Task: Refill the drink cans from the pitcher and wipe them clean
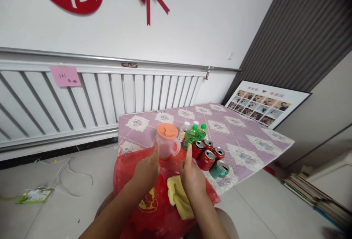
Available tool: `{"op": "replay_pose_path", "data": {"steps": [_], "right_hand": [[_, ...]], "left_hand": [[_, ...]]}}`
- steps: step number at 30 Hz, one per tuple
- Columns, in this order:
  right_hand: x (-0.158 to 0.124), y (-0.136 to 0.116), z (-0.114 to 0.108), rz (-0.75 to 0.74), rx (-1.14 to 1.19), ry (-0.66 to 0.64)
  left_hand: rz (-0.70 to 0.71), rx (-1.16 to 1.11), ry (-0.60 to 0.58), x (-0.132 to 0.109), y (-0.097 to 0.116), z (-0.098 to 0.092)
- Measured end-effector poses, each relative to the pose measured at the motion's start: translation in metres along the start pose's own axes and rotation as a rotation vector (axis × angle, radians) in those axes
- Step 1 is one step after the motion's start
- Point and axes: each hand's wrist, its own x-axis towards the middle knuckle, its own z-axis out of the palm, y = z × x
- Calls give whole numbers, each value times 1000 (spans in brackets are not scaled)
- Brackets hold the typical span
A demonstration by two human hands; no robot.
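My left hand (pixel 147 169) hovers over the red plastic bag (pixel 129 169), one finger stretched out toward a clear pitcher (pixel 164 149) with an orange lid. Nothing shows in it; its other fingers are mostly hidden. My right hand (pixel 194 178) likewise has one finger extended, pointing toward the green bottles (pixel 189 136), and holds nothing visible. A yellow cloth (pixel 180 200) lies on the bag, partly behind my right hand. Right of the bottles stand several red cans (pixel 206 160) and a green can (pixel 219 170), tops opened. A clear bottle with a white cap (pixel 183 131) stands beside the pitcher.
A purple patterned cloth (pixel 247 140) covers the table. Behind it a white radiator (pixel 115 92) with a pink note (pixel 65 76) runs along the wall. A photo board (pixel 261 103) leans at the right. Books (pixel 310 195) and a green-edged tag (pixel 35 196) are low at the sides.
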Motion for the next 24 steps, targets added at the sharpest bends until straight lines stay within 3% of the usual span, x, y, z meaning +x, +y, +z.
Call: {"op": "replay_pose_path", "data": {"steps": [14,24], "right_hand": [[10,-2,3,22,-155,-176],[6,-4,1,16,-160,-265]], "left_hand": [[59,270,-21,14,-1,14],[39,289,-23,13,-10,21]]}}
